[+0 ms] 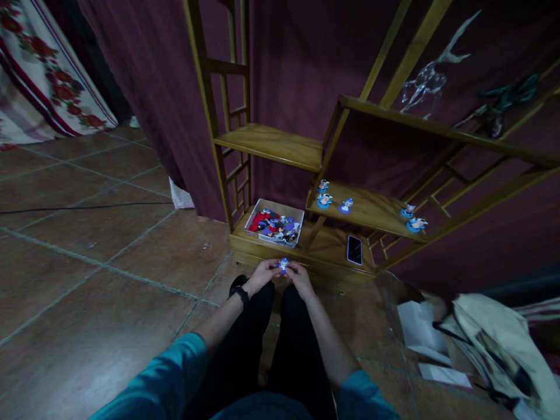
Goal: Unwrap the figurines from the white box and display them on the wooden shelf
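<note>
The fingers of the left hand (pixel 262 274) and right hand (pixel 301 281) pinch a purple-and-white figurine (pixel 283 266) from opposite sides, about equally near; its head end points toward the bottom shelf's (pixel 332 244) front edge, near the cardboard box (pixel 273 239).

Wooden shelving (pixel 271 144) before maroon curtain (pixel 289 76), brown tiled floor (pixel 135 303)

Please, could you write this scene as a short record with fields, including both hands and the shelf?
left hand: holds small figurine; dark wristband on wrist
right hand: holds the same figurine, opposite side
open box: on low cabinet; jumbled red, purple and dark items inside
shelf: five standing figurines
phone: on low cabinet, dark screen
</note>
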`<state>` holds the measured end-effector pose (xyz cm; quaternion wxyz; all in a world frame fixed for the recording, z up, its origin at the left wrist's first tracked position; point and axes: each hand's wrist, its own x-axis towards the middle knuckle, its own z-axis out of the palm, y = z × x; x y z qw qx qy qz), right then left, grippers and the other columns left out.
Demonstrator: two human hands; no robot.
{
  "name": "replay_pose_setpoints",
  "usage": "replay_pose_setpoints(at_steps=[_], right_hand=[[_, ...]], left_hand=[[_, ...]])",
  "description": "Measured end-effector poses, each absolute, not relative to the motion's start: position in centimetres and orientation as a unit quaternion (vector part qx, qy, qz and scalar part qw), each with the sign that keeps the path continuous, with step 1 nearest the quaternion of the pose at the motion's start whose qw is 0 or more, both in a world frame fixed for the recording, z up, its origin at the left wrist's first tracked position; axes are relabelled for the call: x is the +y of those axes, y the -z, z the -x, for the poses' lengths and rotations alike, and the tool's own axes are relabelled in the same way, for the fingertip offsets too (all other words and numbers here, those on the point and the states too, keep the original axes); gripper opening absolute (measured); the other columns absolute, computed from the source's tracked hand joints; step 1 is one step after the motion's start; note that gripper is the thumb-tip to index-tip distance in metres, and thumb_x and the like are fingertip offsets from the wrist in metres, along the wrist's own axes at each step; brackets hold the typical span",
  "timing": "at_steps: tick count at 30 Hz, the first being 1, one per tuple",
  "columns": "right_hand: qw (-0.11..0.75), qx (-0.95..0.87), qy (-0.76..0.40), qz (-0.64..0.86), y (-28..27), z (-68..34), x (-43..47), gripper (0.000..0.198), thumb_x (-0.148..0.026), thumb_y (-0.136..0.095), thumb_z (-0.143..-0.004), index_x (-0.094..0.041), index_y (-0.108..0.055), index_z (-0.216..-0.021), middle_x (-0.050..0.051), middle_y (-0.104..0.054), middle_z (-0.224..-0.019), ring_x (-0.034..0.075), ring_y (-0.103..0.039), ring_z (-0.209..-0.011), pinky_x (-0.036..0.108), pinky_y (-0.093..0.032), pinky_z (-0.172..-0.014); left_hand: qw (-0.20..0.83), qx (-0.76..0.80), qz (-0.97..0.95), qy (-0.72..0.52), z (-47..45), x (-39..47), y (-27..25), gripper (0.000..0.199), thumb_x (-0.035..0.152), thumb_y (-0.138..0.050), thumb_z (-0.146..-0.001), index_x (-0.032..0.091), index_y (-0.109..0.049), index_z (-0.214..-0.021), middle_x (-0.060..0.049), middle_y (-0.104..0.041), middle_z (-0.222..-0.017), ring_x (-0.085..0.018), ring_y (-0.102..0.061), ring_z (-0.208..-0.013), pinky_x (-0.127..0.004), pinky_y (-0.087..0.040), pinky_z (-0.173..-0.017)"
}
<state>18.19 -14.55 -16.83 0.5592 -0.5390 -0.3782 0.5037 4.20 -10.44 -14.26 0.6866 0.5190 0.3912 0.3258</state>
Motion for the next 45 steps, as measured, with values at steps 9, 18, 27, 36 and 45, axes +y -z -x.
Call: replay_pose_setpoints(at_steps=[9,18,27,36,45], right_hand=[[0.561,-0.371,-0.495,0.550,17.6,-18.1,-14.2,0.027,-0.036,-0.067,-0.062,-0.019,-0.064,-0.083,0.000,-0.065,-0.082,0.013,-0.060,-0.071,0.025,-0.050,-0.064],[0.556,-0.387,-0.477,0.560,17.4,-17.8,-14.1,0.023,-0.032,-0.067,-0.061,-0.021,-0.062,-0.080,-0.002,-0.065,-0.075,0.013,-0.058,-0.067,0.024,-0.047,-0.062],[0.549,-0.393,-0.467,0.571,17.3,-17.9,-14.3,0.023,-0.031,-0.063,-0.064,-0.021,-0.061,-0.085,-0.001,-0.065,-0.082,0.014,-0.059,-0.072,0.025,-0.047,-0.062],[0.548,-0.420,-0.448,0.568,16.7,-17.9,-14.7,0.016,-0.029,-0.061,-0.066,-0.021,-0.061,-0.081,-0.002,-0.065,-0.078,0.014,-0.059,-0.068,0.025,-0.046,-0.060],[0.561,-0.435,-0.409,0.573,16.5,-18.1,-14.6,0.012,-0.027,-0.063,-0.067,-0.022,-0.061,-0.078,0.000,-0.065,-0.075,0.017,-0.060,-0.069,0.028,-0.047,-0.062]], left_hand=[[0.705,0.410,-0.472,-0.335,-4.3,-10.1,14.2,0.037,0.028,-0.077,-0.055,0.012,-0.068,-0.087,-0.006,-0.068,-0.080,-0.014,-0.061,-0.069,-0.025,-0.047,-0.063],[0.703,0.419,-0.460,-0.343,-4.6,-10.4,13.9,0.030,0.024,-0.077,-0.054,0.012,-0.067,-0.080,-0.004,-0.066,-0.072,-0.013,-0.059,-0.065,-0.025,-0.047,-0.061],[0.702,0.421,-0.464,-0.338,-4.6,-10.5,14.0,0.036,0.025,-0.077,-0.055,0.012,-0.067,-0.087,-0.004,-0.066,-0.074,-0.013,-0.059,-0.068,-0.025,-0.046,-0.064],[0.690,0.424,-0.489,-0.324,-4.7,-10.5,13.6,0.040,0.036,-0.078,-0.050,0.013,-0.066,-0.081,-0.005,-0.067,-0.075,-0.014,-0.060,-0.067,-0.026,-0.045,-0.064],[0.688,0.428,-0.498,-0.311,-4.7,-10.3,13.3,0.043,0.036,-0.078,-0.047,0.015,-0.067,-0.083,-0.005,-0.067,-0.080,-0.015,-0.060,-0.072,-0.025,-0.045,-0.064]])
